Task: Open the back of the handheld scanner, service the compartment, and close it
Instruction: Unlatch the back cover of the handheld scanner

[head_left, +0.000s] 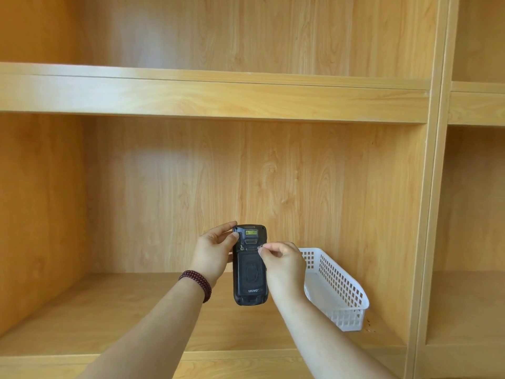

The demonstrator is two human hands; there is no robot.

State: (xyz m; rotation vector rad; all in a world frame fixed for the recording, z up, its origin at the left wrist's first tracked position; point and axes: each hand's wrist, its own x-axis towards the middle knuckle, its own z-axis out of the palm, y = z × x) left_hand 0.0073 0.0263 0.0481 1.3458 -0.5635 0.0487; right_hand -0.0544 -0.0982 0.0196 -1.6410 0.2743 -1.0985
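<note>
Left hand, dark red bead bracelet on its wrist, grips the black rugged handheld scanner by the upper left edge, thumb curled onto the back near the top corner, fingers wrapped behind. Scanner is held upright in the air in front of the light wooden shelving unit, above the lower shelf board and not resting on it, back side facing the camera. Yellow label window near the top, ribbed back cover with an oval pad and a brand mark low down.

Back cover looks seated and flush, so compartment is not open yet. A small metal latch tab sits at the cover's upper left corner; can't tell if it's turned or locked.

Right hand pinches a small metal latch ring at the cover's upper right corner, thumb and forefinger closed on it, other fingers curled under. Judging by this: opening step, working the right-side latch. Left to do: release latches, lift cover, service inside, refit, lock. Task looks to be at the very start, though a closing pass can't be ruled out from one frame.

Far right: white perforated plastic basket on the same shelf, just beside the right forearm, contents not visible.
</note>
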